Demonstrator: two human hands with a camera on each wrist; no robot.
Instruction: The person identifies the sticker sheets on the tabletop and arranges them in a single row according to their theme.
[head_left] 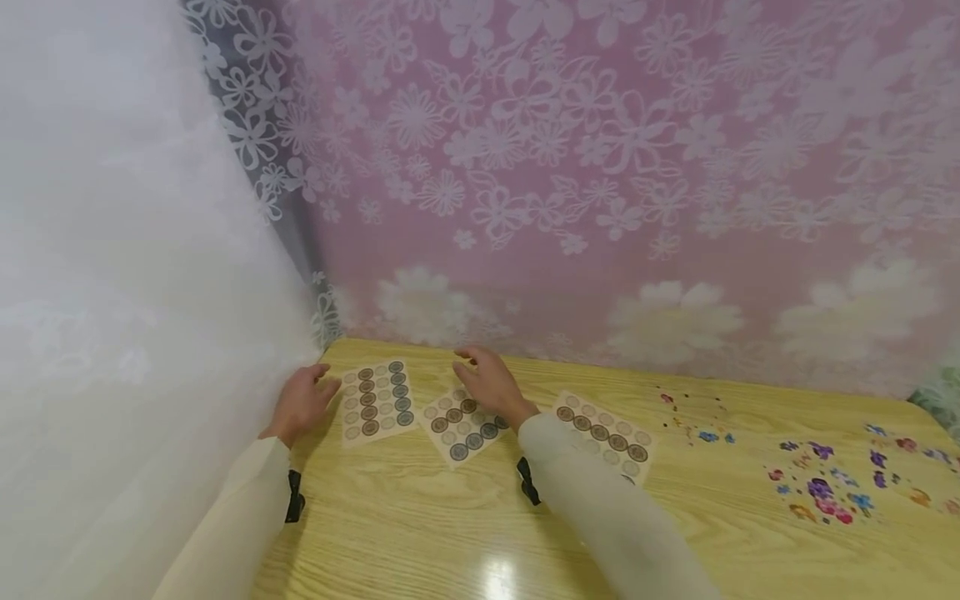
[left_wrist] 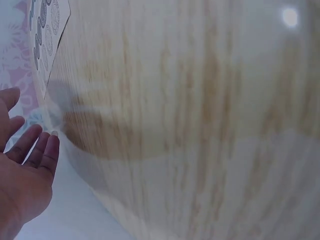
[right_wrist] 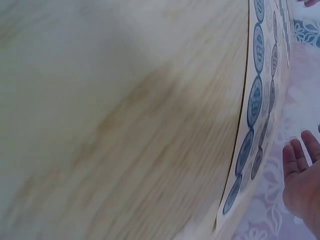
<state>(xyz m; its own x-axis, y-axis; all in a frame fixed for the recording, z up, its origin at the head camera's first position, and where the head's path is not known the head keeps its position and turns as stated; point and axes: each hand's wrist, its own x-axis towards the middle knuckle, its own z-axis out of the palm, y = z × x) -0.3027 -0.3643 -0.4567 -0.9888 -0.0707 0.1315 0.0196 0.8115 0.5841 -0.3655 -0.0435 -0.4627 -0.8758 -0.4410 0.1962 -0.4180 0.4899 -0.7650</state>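
Observation:
Three pale sheets printed with rows of round brown and blue-grey medallions lie on the wooden table in the head view: a left sheet [head_left: 377, 400], a middle sheet [head_left: 442, 432] and a right sheet [head_left: 600, 435]. Just beside the left sheet's outer edge is my left hand [head_left: 300, 402], its fingers loosely bent and nothing in them. My right hand [head_left: 491, 385] hovers over the far part of the middle sheet and hides some of it. In the right wrist view, the right hand [right_wrist: 304, 177] has relaxed fingers with nothing between them.
Small colourful flower-like pieces or stickers [head_left: 821, 487] spread over the right side of the yellowish tabletop [head_left: 420, 525]. A pink floral curtain [head_left: 525, 167] hangs along the far edge. White sheer fabric [head_left: 150, 250] closes off the left side.

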